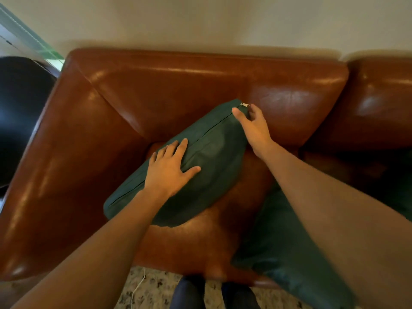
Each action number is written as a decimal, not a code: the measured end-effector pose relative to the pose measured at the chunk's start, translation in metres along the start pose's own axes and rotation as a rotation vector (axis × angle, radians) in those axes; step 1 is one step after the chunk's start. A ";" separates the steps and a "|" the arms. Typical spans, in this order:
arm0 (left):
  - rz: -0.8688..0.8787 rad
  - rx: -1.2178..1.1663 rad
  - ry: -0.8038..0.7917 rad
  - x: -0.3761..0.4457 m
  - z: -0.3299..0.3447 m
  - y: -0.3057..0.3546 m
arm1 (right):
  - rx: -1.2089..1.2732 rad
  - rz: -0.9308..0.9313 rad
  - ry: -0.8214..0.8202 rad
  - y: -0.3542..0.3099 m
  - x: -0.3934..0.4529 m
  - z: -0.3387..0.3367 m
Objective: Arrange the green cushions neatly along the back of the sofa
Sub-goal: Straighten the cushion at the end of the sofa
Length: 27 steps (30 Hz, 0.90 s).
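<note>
on the seat of a brown leather sofa, a green cushion lies tilted on a diagonal, its upper corner with the zipper pull leaning against the backrest and its lower end toward the left armrest. left hand lies flat on the cushion's middle, fingers spread, gripping nothing. right hand pinches the upper corner just beside the zipper pull, thumb on top. a second green cushion lies at the seat's front right edge, partly under the right forearm. speckled floor shows below.
</note>
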<state>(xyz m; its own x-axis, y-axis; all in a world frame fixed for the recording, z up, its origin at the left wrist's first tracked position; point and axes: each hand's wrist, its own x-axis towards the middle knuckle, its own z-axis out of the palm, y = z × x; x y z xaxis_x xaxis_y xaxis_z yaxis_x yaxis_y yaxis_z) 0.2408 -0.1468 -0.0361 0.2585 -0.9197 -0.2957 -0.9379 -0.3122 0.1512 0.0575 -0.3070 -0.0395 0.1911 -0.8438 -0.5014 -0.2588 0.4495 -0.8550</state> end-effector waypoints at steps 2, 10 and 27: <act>-0.054 -0.020 0.064 -0.006 -0.005 -0.011 | 0.028 0.059 -0.017 -0.006 0.014 0.012; -1.018 -1.022 0.067 -0.084 -0.020 -0.124 | 0.241 0.192 0.001 -0.009 0.021 0.026; -0.756 -2.016 0.184 -0.026 -0.050 -0.112 | 0.442 0.185 0.100 -0.002 -0.034 0.035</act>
<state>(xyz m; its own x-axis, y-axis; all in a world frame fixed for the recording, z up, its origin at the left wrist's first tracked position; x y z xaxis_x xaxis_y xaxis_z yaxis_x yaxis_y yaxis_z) 0.3507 -0.1001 0.0022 0.4935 -0.5005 -0.7113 0.7446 -0.1795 0.6429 0.0844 -0.2696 -0.0251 0.0823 -0.7524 -0.6536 0.1509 0.6576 -0.7381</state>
